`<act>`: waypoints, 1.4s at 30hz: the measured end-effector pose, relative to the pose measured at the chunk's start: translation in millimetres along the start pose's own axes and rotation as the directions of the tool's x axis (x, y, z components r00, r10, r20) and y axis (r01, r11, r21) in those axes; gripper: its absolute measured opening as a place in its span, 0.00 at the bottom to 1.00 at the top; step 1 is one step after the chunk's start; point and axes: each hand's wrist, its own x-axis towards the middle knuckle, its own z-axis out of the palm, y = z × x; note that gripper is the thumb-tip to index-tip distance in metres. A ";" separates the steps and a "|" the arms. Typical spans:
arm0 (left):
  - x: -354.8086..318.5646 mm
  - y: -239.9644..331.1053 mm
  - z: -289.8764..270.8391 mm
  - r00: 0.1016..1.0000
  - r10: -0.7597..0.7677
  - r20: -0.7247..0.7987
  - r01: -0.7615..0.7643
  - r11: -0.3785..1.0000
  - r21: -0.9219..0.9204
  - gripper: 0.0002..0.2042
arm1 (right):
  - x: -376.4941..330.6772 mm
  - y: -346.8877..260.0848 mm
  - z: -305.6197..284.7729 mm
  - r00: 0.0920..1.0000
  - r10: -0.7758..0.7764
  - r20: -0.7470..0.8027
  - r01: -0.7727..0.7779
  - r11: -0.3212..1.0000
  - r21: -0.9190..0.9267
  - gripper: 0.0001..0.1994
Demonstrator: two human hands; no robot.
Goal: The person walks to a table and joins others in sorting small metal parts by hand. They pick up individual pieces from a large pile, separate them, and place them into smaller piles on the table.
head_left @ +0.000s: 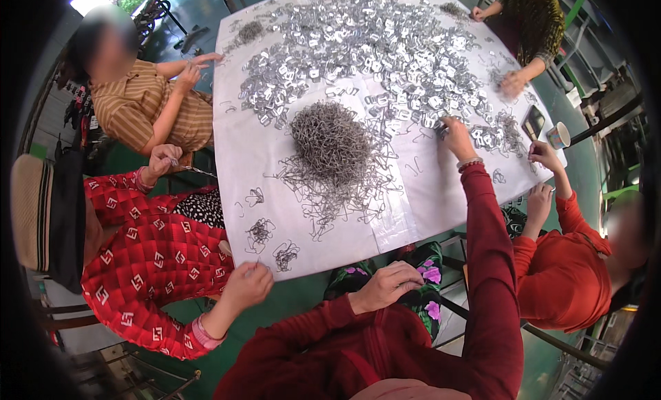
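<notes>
My right hand [457, 140] reaches across the white-covered table [430, 204], a bracelet on its wrist. Its fingers come together at the near edge of a wide heap of small shiny metal plates [413, 59] with openings in them. Whether a plate is between those fingertips is hidden. Low over my lap, in front of the table edge, my left hand [387, 286] has its fingers curled and pressed together. What it holds, if anything, cannot be made out. A dense mound of bent wire hooks [330, 142] stands left of my right hand, with loose hooks spread around its near side.
Co-workers sit at both sides and the far right; one in patterned red [158, 262] is close on my left, another in orange-red [568, 279] on my right. Small hook piles [284, 255] lie at the near left corner. A phone [533, 122] and paper cup [558, 135] are at right.
</notes>
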 end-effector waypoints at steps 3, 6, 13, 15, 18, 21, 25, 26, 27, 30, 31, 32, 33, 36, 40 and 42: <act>3.0 -7.3 -10.0 0.999 -0.018 0.032 0.019 0.999 -0.029 0.07 | -8.3 5.8 -14.8 1.000 0.003 0.006 -0.002 0.995 -0.098 0.14; -1.8 -23.3 -14.4 1.000 -0.022 -0.007 0.022 1.000 -0.009 0.06 | -21.8 -32.3 -51.3 0.880 0.359 0.311 -0.423 0.890 0.169 0.13; -6.8 -20.8 -1.5 0.997 0.013 -0.082 -0.013 1.000 0.009 0.06 | -87.4 -10.2 -57.2 0.838 0.390 0.382 -0.545 0.562 0.623 0.16; -7.7 -18.3 4.8 0.996 0.030 -0.083 -0.029 1.000 0.011 0.06 | -90.0 -11.7 -60.9 0.857 0.388 0.340 -0.516 0.644 0.565 0.15; -9.6 -13.6 13.6 0.995 0.059 -0.084 -0.057 0.998 0.032 0.06 | -93.5 -19.5 -64.8 0.891 0.368 0.267 -0.454 0.705 0.544 0.10; -11.5 -7.7 19.9 0.991 0.093 -0.092 -0.088 0.994 0.064 0.05 | -97.6 -28.0 -66.7 0.911 0.364 0.196 -0.410 0.735 0.540 0.08; -14.9 -3.3 25.1 0.988 0.113 -0.104 -0.098 0.986 0.137 0.05 | -104.4 -38.1 -72.5 0.939 0.311 0.144 -0.343 0.836 0.428 0.09; -14.9 -0.9 26.2 0.986 0.121 -0.111 -0.105 0.984 0.142 0.05 | -107.0 -37.5 -73.0 0.933 0.330 0.143 -0.358 0.812 0.460 0.09; -14.6 2.2 27.0 0.984 0.130 -0.118 -0.112 0.983 0.148 0.05 | -109.2 -36.2 -72.4 0.927 0.348 0.143 -0.372 0.787 0.493 0.08; -15.8 6.4 29.5 0.977 0.160 -0.138 -0.137 0.977 0.164 0.05 | -115.1 -31.9 -71.3 0.915 0.373 0.155 -0.373 0.635 0.676 0.08; -15.7 7.4 30.1 0.975 0.172 -0.144 -0.147 0.975 0.168 0.05 | -117.1 -29.8 -71.5 0.913 0.375 0.161 -0.363 0.563 0.742 0.07; -18.0 8.2 30.6 0.972 0.181 -0.151 -0.154 0.972 0.176 0.05 | -120.1 -36.8 -73.3 0.890 0.398 0.222 -0.401 0.450 0.798 0.07; -17.5 8.8 30.4 0.969 0.191 -0.158 -0.161 0.970 0.183 0.05 | -123.1 -42.7 -76.8 0.877 0.410 0.252 -0.408 0.358 0.840 0.08; -15.0 7.9 30.0 0.967 0.192 -0.169 -0.162 0.971 0.175 0.05 | -142.1 -67.8 -86.5 0.837 0.411 0.361 -0.433 0.092 0.897 0.10; -13.4 -1.6 32.1 0.968 0.151 -0.201 -0.122 0.981 0.151 0.04 | -186.9 -119.4 -96.8 0.854 0.333 0.400 -0.454 0.100 0.886 0.12; -10.6 -8.1 33.7 0.967 0.127 -0.219 -0.095 0.984 0.151 0.04 | -207.7 -144.6 -109.2 0.837 0.344 0.425 -0.504 0.185 0.844 0.12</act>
